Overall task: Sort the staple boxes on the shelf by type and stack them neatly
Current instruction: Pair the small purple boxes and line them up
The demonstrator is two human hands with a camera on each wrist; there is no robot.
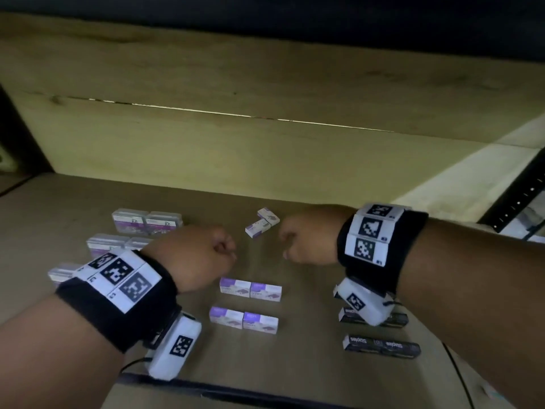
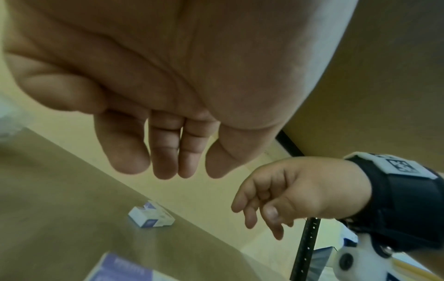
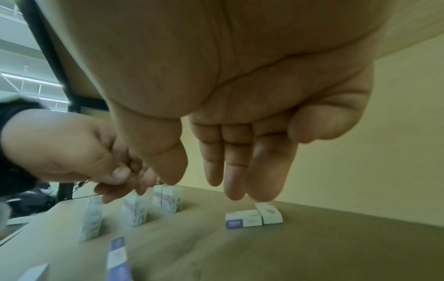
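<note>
wood back panel (image 1: pixel 265 149) with lit horizontal gap | black perforated upright (image 1: pixel 513 199) at right

The only legible word is "Staples", printed twice in pale letters and reading upside down in the head view, on the long side of the front dark staple boxes (image 1: pixel 381 345) at the right of the shelf. A second dark pair (image 1: pixel 351 315) behind them carries similar lettering, too blurred and covered to read. Print on the purple-and-white boxes (image 1: pixel 250 290) and the clear-cased boxes (image 1: pixel 146 221) cannot be made out; the wristbands (image 1: pixel 370 236) bear only black-and-white square code patterns with tiny unreadable numerals.
</note>
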